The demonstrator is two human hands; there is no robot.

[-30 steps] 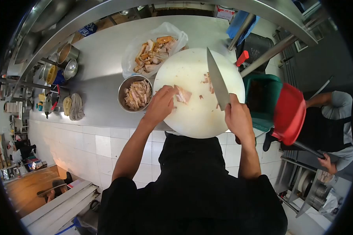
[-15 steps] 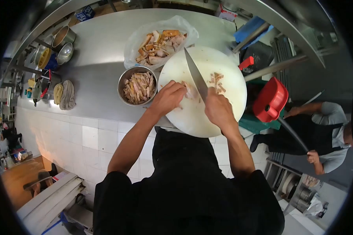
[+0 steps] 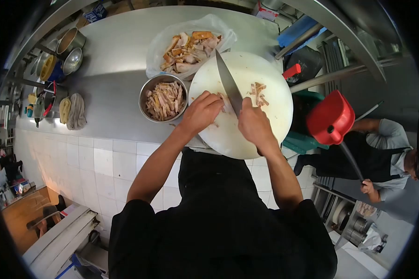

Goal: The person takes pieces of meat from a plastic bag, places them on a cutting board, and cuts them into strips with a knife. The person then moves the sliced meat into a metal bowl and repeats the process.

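My right hand (image 3: 254, 124) clasps the knife (image 3: 229, 84), which slants ahead of its fingers; to its left, my left hand (image 3: 202, 112) bends, meat (image 3: 225, 102) at its fingertips, pinched or not I cannot tell.

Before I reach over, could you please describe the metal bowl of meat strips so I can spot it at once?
On the steel table, find the round white cutting board. Just to its left, below the clear plastic bag in this view, sits a round metal bowl. Its heap of thin meat strips sets it apart from the bag's chunkier pieces.
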